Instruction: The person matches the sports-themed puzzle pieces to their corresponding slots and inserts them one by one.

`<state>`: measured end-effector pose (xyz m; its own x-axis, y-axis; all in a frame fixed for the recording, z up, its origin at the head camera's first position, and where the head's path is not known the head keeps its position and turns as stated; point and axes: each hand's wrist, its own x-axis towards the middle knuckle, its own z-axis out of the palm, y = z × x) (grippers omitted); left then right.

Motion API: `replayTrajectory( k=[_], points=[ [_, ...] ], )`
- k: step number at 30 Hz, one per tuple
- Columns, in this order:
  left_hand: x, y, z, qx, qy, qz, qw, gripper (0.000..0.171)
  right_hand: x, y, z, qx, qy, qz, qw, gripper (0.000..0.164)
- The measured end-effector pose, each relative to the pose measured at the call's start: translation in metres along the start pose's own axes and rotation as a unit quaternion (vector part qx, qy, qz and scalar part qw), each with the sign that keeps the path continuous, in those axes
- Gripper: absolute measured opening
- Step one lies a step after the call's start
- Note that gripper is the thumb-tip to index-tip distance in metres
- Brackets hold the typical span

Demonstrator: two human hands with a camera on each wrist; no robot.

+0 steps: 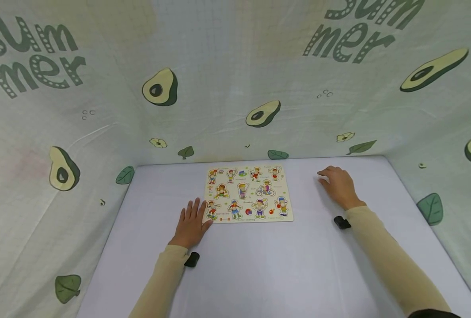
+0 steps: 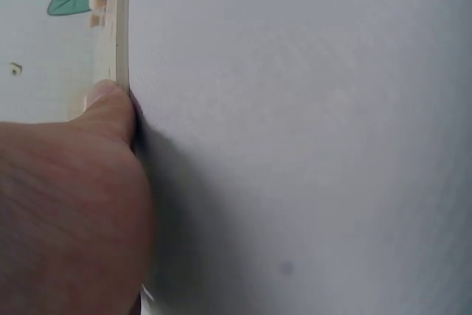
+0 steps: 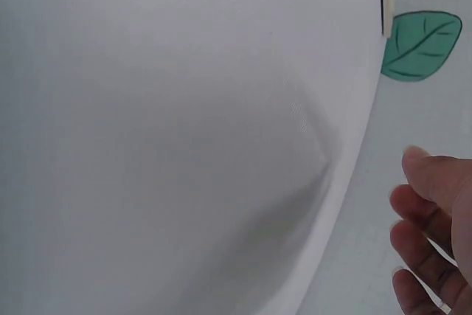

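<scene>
A flat cream puzzle board (image 1: 255,194) lies near the back of the white table, printed with children doing sports. Figure pieces sit over its face in three rows, among them a cyclist piece (image 1: 265,188). My left hand (image 1: 191,225) rests flat at the board's lower left corner, fingers stretched out, thumb touching the edge. In the left wrist view that thumb (image 2: 109,112) presses against the board's side. To the right of the board, apart from it, my right hand (image 1: 339,186) hovers over the table, fingers loosely bent and holding nothing; these fingers (image 3: 424,204) show in the right wrist view.
The white tabletop (image 1: 259,269) stretches toward me in front of the board. A pale curtain (image 1: 211,88) with avocados, leaves and lettering surrounds the back and sides. Small black wrist cameras (image 1: 192,259) hang beneath both cuffs.
</scene>
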<state>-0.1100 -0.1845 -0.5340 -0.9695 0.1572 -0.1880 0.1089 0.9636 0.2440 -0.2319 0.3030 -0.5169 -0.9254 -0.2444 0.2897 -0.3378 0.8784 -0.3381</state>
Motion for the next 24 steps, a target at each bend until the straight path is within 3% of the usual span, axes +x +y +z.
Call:
replayTrajectory(
  k=[16, 24],
  points=[
    [0.001, -0.007, -0.002, -0.017, -0.008, -0.005, 0.9998, 0.077, -0.038, 0.030, -0.020, -0.004, 0.027, 0.026, 0.999, 0.022],
    [0.003, -0.014, 0.007, -0.018, 0.024, 0.002, 0.9995, 0.078, -0.051, 0.043, -0.028, -0.005, 0.028, 0.041, 0.999, 0.023]
  ],
)
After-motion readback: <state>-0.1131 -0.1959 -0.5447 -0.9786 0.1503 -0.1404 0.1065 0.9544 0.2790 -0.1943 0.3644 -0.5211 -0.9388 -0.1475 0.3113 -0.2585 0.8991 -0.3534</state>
